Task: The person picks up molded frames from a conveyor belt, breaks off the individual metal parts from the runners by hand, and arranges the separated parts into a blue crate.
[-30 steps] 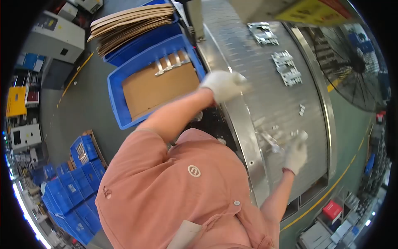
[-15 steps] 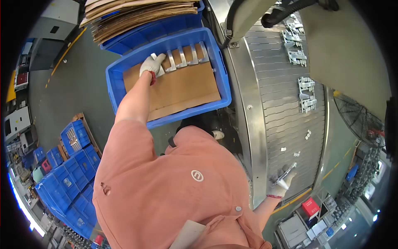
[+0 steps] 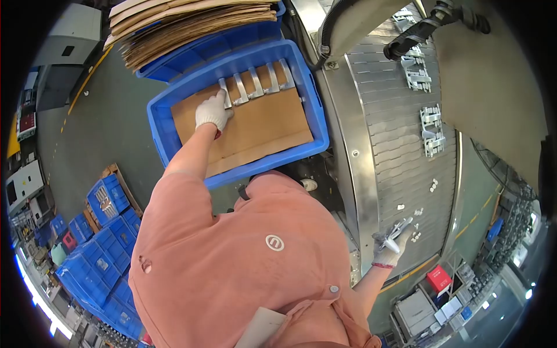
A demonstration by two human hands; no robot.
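Observation:
My left hand (image 3: 212, 112), in a white knitted glove, is inside the blue crate (image 3: 232, 176). Its fingers close on the near end of an L-shaped metal bracket (image 3: 225, 94), leftmost in a row of several. To its right stand similar metal brackets (image 3: 255, 83), spaced along the far side on a brown cardboard sheet (image 3: 261, 124). Over the conveyor, my right hand (image 3: 385, 255), also gloved, is wrapped around a silvery metal casting (image 3: 397, 233); part of it is hidden by the fingers.
The slatted metal conveyor (image 3: 400, 168) runs along my right, carrying cast metal parts (image 3: 432, 131) and small bits. A stack of cardboard sheets (image 3: 191, 29) lies on another blue crate behind. A machine arm with a black hose (image 3: 420, 35) overhangs the belt. Blue crates (image 3: 96, 267) stand at left.
My left hand has drawn back slightly toward me, and the leftmost bracket now stands visible in line with the others. My right hand has shifted slightly, still holding the casting.

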